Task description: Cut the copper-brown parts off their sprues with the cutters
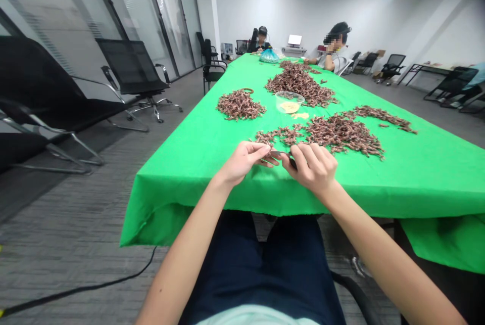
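A: What do we see closest to us?
B: Our dark blue pants (261,259), going under the edge of the long green cloth (182,173).
A: And our hands?
B: They are just over the near side of the cloth. Our left hand (242,161) has its thumb and pointer finger pinched close. It is so small there that we can't tell what is between them. The lower fingers stick out more loosely.
A: What about our right hand (315,166)?
B: Its fingers are curled tight round the black handle of a thin tool, like a little knife (278,152). The blade points across at our left fingertips.
A: Where are the brown bits (326,128)?
B: We have lots! A near heap (354,138) lies just past our hands, with a thin trail (278,135) going left. Past that, on the left, sits a small heap (239,106).
A: And the clear tub (281,104)?
B: It stands just in front of the big heap (295,80). We see yellow stuff (290,107) in it, and more on the cloth beside it.
A: What is far off?
B: A blue bag (269,56), a person (328,60) on the right, another person (262,45) at the far end, and a screen (294,40).
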`<state>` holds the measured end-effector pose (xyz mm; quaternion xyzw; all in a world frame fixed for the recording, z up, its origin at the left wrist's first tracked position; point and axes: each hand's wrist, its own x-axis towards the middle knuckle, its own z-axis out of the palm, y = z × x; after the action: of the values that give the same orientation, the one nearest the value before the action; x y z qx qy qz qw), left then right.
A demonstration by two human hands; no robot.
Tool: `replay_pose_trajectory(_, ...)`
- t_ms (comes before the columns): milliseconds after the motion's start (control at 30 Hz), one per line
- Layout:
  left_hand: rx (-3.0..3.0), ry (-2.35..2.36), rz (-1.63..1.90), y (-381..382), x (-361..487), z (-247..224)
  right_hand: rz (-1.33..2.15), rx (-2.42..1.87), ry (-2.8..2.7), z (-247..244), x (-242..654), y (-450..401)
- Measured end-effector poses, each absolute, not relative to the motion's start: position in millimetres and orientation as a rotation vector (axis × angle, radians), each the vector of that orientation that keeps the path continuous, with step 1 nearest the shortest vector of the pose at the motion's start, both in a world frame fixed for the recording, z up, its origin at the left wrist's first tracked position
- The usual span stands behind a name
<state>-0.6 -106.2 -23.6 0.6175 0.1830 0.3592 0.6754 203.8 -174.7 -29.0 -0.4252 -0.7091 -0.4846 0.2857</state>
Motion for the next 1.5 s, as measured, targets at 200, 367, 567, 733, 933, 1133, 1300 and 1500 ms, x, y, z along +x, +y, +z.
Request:
replay_pose_trajectory(200,1.408,0.409,0.816,-106,0,-25,-1.169,-1.210,-1.899,-28,201,-175)
replay_pose_trajectory(367,1.490,0.363,0.843,-108,0,-24,-0.565,-1.387,-1.798,-22,193,-176)
replay_pose_trajectory(567,1.609,0.327,0.873,-109,-1,-21,0.585,-1.584,-1.551,-1,186,-182)
replay_pose_trajectory(733,1.667,0.342,0.888,-111,-1,-19,1.206,-1.480,-1.337,8,191,-184)
replay_pose_trajectory(933,1.644,0.359,0.894,-112,0,-19,1.294,-1.472,-1.293,6,193,-184)
replay_pose_trajectory(1133,1.482,0.400,0.916,-110,0,-22,0.116,-1.481,-1.581,-10,188,-180)
replay_pose_trajectory(1300,1.385,0.423,0.882,-109,-1,-21,-0.744,-1.336,-1.776,-26,193,-169)
replay_pose_trajectory(1500,1.328,0.447,0.865,-108,-1,-22,-1.014,-1.244,-1.862,-30,197,-165)
